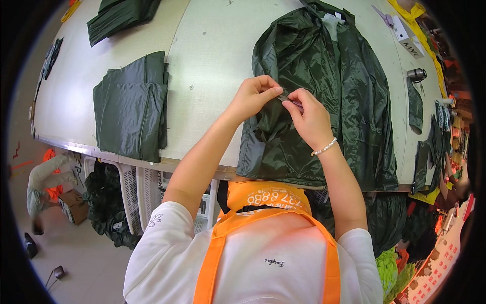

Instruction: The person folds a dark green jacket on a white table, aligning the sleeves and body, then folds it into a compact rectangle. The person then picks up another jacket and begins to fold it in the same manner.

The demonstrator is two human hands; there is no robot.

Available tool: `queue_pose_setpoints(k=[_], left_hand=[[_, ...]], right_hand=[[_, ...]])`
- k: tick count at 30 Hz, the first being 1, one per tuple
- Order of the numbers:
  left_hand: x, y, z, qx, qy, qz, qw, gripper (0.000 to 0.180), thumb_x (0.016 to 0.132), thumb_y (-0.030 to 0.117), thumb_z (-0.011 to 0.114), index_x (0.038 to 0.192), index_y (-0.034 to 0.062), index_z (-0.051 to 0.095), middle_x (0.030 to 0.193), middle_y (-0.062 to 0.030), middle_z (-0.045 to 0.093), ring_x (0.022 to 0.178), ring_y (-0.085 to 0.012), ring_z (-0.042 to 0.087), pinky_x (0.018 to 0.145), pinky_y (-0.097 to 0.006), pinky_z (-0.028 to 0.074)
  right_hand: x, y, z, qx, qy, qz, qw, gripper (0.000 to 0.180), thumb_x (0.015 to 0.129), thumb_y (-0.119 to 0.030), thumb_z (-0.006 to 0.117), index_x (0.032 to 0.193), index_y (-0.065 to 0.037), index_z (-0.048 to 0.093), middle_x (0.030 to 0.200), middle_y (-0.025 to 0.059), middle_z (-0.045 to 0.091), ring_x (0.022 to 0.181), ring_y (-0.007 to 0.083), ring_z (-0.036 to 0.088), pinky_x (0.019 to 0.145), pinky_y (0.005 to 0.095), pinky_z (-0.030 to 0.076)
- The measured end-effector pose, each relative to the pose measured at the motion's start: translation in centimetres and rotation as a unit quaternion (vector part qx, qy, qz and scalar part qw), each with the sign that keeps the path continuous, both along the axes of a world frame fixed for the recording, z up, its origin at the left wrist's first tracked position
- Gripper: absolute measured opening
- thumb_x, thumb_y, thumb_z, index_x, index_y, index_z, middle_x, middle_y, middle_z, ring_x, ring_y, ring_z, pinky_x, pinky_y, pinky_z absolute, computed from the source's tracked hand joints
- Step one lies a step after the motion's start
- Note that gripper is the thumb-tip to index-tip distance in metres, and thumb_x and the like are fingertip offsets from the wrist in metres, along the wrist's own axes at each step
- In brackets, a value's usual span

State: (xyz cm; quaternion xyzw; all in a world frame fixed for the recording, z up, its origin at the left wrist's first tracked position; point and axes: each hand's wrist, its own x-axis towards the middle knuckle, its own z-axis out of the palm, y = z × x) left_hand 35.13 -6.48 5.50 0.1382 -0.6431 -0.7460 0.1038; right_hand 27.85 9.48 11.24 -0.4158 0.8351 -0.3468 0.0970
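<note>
A dark green, shiny jacket [354, 96] is spread on the table in front of me, its collar at the far end. Above its left side, both my hands meet close together. My left hand [254, 97] is closed in a pinch, thumb against forefinger; whatever is between them is too small to make out. In the closed fingers of my right hand [310, 117] is a small, thin, dark tool [294, 103] with a purplish tint, perhaps thread snips. Its tip points at my left fingertips. Most of it is hidden by the fingers.
Folded dark green garments [129, 109] lie to the left, with another pile [121, 19] farther back. At the far right are purple-handled scissors [383, 16], a white box [406, 36] and a dark bottle [416, 75]. White crates [130, 197] stand under the table; a person [45, 177] bends at the left.
</note>
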Motion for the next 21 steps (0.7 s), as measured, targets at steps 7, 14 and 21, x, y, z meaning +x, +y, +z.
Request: queue_pose_setpoints(k=[7,14,21], left_hand=[[0.0,-0.1,-0.5,-0.008,-0.005,0.005,1.0,0.015,0.087,0.016,0.062,0.087,0.0014,0.061,0.08,-0.0009,0.063,0.074,-0.0046,0.056,0.067,-0.019,0.044],[0.0,-0.3,-1.1,0.035,-0.014,0.035,0.999,0.015,0.091,0.019,0.056,0.094,0.0042,0.056,0.082,-0.0036,0.064,0.073,-0.0056,0.056,0.066,-0.019,0.043],[1.9,-0.3,1.7,-0.194,0.061,0.088,0.975,0.011,0.087,0.011,0.058,0.084,0.0002,0.057,0.081,-0.0057,0.065,0.078,-0.0115,0.059,0.072,-0.026,0.047]], right_hand=[[-0.3,0.0,-0.2,0.011,-0.004,-0.002,1.0,0.018,0.084,-0.021,0.064,0.089,-0.006,0.054,0.082,0.0073,0.062,0.068,0.0222,0.062,0.061,0.0313,0.048],[-1.7,1.8,-2.5,-0.132,-0.146,-0.073,0.978,0.024,0.083,-0.014,0.067,0.101,0.0,0.058,0.091,0.0055,0.061,0.072,0.0093,0.055,0.066,0.0221,0.046],[-2.5,-0.4,-4.3,-0.141,-0.332,-0.012,0.932,0.012,0.083,-0.006,0.065,0.091,0.002,0.065,0.079,-0.0011,0.063,0.073,0.0028,0.051,0.066,0.0186,0.042]])
